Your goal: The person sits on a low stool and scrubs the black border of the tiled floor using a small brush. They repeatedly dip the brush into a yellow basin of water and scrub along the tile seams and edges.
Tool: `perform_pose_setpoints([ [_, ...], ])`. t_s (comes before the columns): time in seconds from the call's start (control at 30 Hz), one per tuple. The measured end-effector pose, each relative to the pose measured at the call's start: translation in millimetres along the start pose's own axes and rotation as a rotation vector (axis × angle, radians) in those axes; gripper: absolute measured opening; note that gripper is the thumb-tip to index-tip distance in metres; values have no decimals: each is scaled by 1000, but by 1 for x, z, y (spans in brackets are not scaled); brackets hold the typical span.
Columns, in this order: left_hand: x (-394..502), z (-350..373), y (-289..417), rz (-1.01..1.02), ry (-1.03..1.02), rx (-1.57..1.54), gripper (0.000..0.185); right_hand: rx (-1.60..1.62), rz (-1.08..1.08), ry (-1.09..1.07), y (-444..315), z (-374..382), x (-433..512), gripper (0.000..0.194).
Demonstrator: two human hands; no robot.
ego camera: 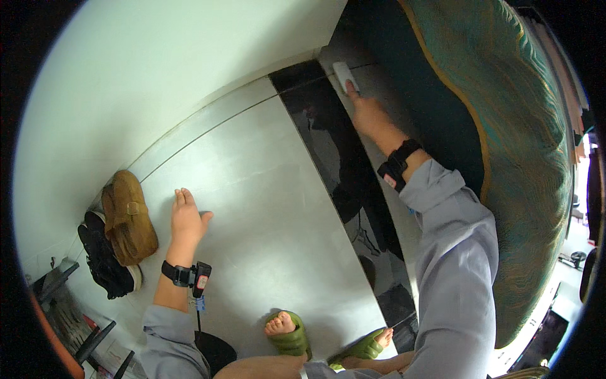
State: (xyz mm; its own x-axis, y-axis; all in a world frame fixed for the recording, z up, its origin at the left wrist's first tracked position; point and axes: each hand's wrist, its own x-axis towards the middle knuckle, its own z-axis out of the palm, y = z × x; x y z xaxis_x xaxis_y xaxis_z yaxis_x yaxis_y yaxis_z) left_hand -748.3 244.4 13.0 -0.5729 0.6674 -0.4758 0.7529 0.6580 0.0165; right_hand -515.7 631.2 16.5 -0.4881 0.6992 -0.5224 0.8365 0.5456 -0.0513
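Note:
My right hand (pixel 371 116) reaches toward the wall corner beside the draped fabric. One extended finger overlaps the near end of a small white oblong object (pixel 344 73) close to the floor. The other fingers are hidden or folded, so a grip on it cannot be made out. My left hand (pixel 187 218) appears over the pale floor tiles (pixel 265 199) with its thumb apart from its fingers and nothing in it. Nearest to it is a brown suede shoe with a buckle (pixel 130 218), leaning by a black shoe with a pale sole (pixel 106 256).
Green and gold fabric (pixel 516 156) hangs along the right side over a dark recess. A glossy black tile strip (pixel 350 180) crosses the floor. The white wall (pixel 165 71) rises at upper left. A dark-barred rack (pixel 71 303) stands lower left. Green slippers (pixel 289 338) are on my feet.

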Motion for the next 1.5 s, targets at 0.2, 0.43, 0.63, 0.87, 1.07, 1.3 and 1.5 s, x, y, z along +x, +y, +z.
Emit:
perform_pose_setpoints([
  [0.2, 4, -2, 0, 14, -58, 78, 83, 23, 170, 407, 5, 6, 6, 61],
  [0.43, 5, 6, -3, 45, -38, 138, 81, -56, -48, 176, -29, 15, -18, 58],
  [0.63, 5, 4, -5, 81, -19, 160, 80, 44, 233, 515, -51, 17, -25, 58],
  [0.87, 6, -1, 2, 29, -71, 223, 80, 73, -325, 238, -202, 89, -66, 74],
  [1.07, 0, 8, -10, 55, 33, 108, 82, -6, -182, 148, -172, 47, -65, 71],
  [1.3, 0, 7, -8, 41, 5, 121, 81, 155, -170, 76, -216, 58, -75, 70],
  [1.5, -3, 6, -11, 56, 56, 6, 82, 55, -506, 77, -289, 74, -92, 67],
])
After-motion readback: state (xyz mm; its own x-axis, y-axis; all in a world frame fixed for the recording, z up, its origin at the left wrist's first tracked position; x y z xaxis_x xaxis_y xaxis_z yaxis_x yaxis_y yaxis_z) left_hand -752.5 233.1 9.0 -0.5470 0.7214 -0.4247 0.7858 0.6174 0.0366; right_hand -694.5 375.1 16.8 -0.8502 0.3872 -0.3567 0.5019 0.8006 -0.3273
